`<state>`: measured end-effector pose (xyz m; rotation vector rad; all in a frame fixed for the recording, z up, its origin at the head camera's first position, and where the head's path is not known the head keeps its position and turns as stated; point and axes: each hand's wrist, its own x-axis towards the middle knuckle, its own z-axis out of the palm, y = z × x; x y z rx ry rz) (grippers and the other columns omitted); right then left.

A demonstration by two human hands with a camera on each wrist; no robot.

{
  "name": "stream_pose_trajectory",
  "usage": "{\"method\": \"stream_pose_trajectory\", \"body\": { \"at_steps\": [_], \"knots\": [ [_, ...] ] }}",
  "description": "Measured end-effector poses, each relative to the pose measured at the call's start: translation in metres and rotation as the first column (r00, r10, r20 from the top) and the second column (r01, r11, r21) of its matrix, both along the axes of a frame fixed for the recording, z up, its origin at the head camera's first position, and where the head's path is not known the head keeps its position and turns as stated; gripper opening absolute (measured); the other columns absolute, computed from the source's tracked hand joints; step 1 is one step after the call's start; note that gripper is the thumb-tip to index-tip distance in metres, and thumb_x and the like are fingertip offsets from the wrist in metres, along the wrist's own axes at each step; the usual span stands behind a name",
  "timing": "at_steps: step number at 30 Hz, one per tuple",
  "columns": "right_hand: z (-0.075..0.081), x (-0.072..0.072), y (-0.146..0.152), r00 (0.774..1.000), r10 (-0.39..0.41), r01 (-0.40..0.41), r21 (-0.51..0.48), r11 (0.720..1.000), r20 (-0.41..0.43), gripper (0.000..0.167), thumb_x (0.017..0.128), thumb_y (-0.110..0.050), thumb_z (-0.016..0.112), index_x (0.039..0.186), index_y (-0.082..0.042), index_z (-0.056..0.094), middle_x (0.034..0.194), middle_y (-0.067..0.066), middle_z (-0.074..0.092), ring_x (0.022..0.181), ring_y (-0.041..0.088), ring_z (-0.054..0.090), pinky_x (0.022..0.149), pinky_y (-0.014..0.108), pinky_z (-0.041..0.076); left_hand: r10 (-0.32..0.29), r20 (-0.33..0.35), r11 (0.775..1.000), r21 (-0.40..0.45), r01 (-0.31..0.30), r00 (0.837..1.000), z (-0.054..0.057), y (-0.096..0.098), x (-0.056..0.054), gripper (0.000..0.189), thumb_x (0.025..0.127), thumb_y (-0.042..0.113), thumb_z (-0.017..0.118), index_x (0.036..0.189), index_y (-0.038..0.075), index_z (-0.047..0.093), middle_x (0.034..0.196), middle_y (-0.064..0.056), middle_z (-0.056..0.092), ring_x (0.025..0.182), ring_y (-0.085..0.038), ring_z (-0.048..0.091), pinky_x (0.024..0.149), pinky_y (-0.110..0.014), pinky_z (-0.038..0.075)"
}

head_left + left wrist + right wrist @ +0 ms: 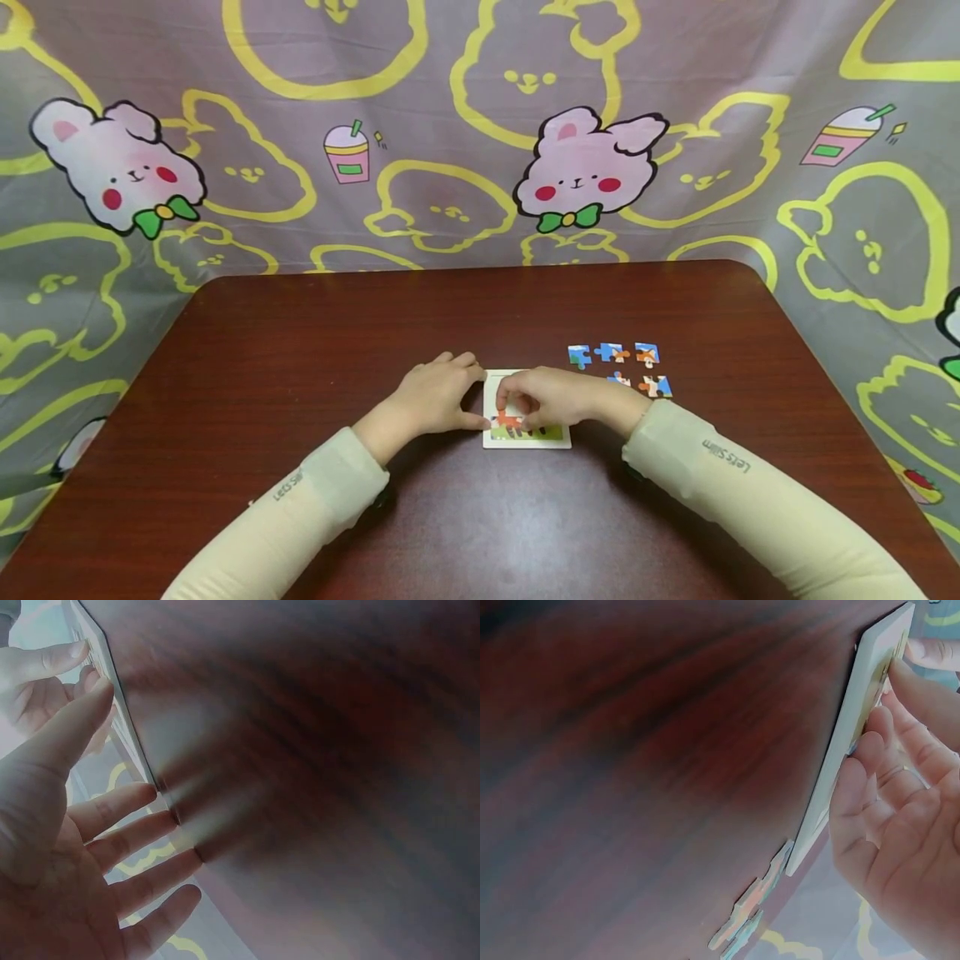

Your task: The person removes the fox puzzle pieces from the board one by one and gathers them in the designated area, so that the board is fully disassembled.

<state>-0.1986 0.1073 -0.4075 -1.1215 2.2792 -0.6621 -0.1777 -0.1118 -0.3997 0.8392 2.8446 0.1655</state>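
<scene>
A small square puzzle board (pixel 527 444) with a pale rim lies flat near the middle of the table. Its lower part shows fitted puzzle pieces (pixel 555 433) with green ground and an orange animal. My left hand (pixel 438 396) rests at the board's left side, thumb and fingertips touching its edge, fingers spread and fairly straight. Over the board, my right hand (pixel 551 396) has curled fingers and pinches an orange puzzle piece (pixel 510 422) down at the picture's left part. In the right wrist view, the curled fingers (pixel 855 780) hide most of that piece.
Several loose puzzle pieces (pixel 613 352), blue with orange and white, lie to the right of the board, partly behind the right forearm. The dark reddish-brown table (pixel 337 317) ends at a patterned curtain (pixel 450 108) at the back.
</scene>
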Motion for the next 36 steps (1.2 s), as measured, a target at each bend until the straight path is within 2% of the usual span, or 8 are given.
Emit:
{"method": "stream_pose_trajectory", "body": {
  "at_steps": [18,28,36],
  "knots": [
    [0.0015,0.0052,-0.0016,0.999,-0.029,0.03,-0.039,0.999,0.042,0.029,0.087,0.005,0.067,0.107,-0.015,0.057,0.08,-0.004,0.058,0.065,0.005,0.052,0.062,0.022,0.045,0.019,0.011,1.0,0.006,-0.019,1.0,-0.0006,0.0027,0.0008,0.067,0.075,0.054,0.082,0.128,0.017,0.066,0.121,0.002,0.061,0.109,-0.023,0.058,0.076,-0.045,0.055],
    [0.0033,0.0073,0.0003,0.999,-0.027,0.03,-0.071,0.997,0.036,0.028,0.088,0.002,0.068,0.109,-0.012,0.057,0.076,-0.004,0.059,0.064,0.004,0.053,0.061,0.021,0.045,0.023,0.011,1.0,0.002,-0.023,1.0,-0.0004,0.0023,0.0013,0.067,0.075,0.055,0.081,0.128,0.017,0.066,0.122,0.002,0.061,0.109,-0.023,0.057,0.076,-0.045,0.055],
    [0.0022,0.0078,-0.0002,0.998,-0.027,0.034,-0.131,0.991,0.058,0.022,0.09,-0.002,0.069,0.107,-0.011,0.057,0.084,-0.003,0.06,0.073,0.005,0.056,0.069,0.022,0.048,0.026,0.021,1.0,0.0,-0.026,0.999,0.0016,0.0018,0.0015,0.068,0.075,0.055,0.081,0.128,0.016,0.065,0.121,0.002,0.061,0.109,-0.023,0.057,0.077,-0.046,0.055]
  ]
}}
